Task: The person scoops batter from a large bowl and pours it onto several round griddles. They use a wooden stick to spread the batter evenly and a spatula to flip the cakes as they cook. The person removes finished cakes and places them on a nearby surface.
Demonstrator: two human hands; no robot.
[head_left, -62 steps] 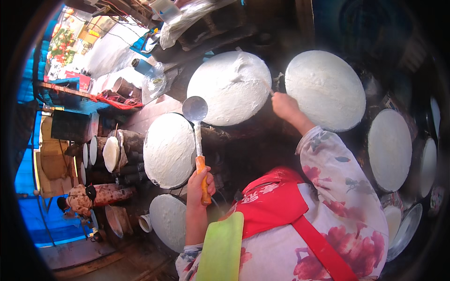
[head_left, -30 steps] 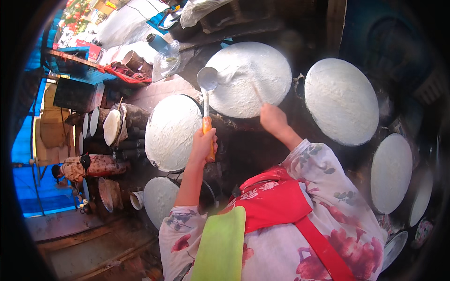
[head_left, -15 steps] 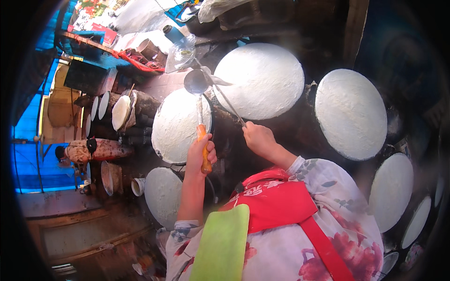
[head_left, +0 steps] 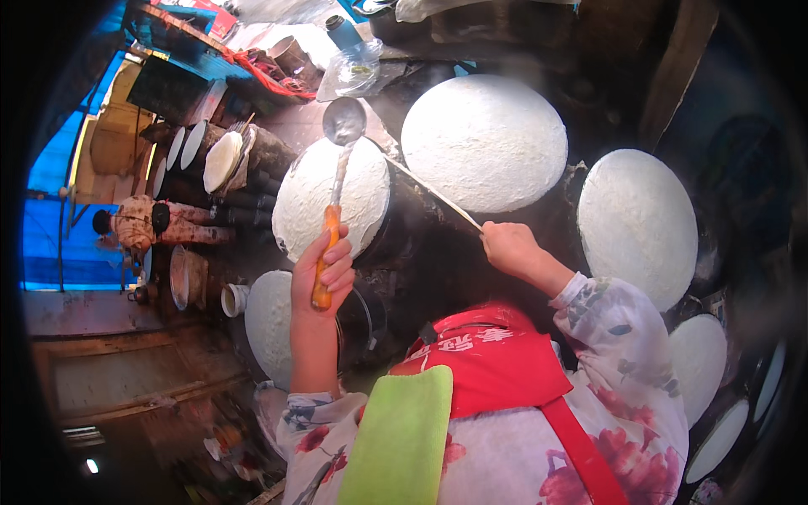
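My left hand (head_left: 324,273) is closed round the orange handle of a metal ladle (head_left: 343,120). The ladle's head, with some pale residue, sits at the upper edge of the left batter-covered round plate (head_left: 307,198), its shaft crossing the white surface. My right hand (head_left: 511,247) pinches a long pale stick (head_left: 432,191) that slants up-left to that plate's right rim. A larger white-coated round plate (head_left: 484,139) lies above my right hand, and another (head_left: 635,227) stands to its right.
More coated plates (head_left: 271,324) surround me. At left, a stack of pale rounds (head_left: 222,161), a white container (head_left: 236,300) and a co-worker (head_left: 168,221) in patterned clothing. A plastic bag (head_left: 353,71) and blue cylinder (head_left: 342,32) stand at the back.
The stick has swung left from the middle plate to beside the left plate, leaving the middle coating smoother. The ladle moved slightly up and left. The whole view has shifted.
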